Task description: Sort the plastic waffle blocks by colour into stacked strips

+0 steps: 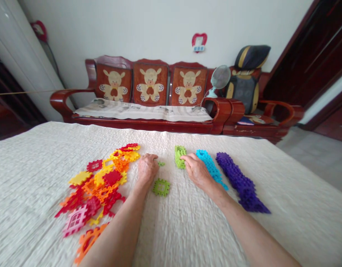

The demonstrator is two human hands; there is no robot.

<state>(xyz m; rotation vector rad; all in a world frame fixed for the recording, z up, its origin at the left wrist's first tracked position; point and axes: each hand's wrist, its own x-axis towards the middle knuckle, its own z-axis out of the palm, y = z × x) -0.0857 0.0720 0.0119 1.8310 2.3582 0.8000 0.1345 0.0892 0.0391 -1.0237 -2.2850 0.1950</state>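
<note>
My left hand (148, 168) is low over the cloth with its fingers curled. A small part of a green interlocking tile (161, 163) shows at its fingertips; the rest seems covered by the hand. Nearer me a square green tile with an open middle (161, 187) lies flat. My right hand (198, 170) has thumb and fingers drawn together on the right side of a stack of green tiles (179, 152). Just right of that hand runs a row of light blue tiles (208, 163), partly behind my wrist. Beyond it is a row of purple tiles (237, 178).
A loose heap of red, orange, yellow and pink tiles (104, 181) spreads left of my left arm. A cream quilted cloth (182, 230) covers the table. Behind it stand a wooden sofa (156, 127) with bear cushions, a small fan (221, 76) and a chair (244, 91).
</note>
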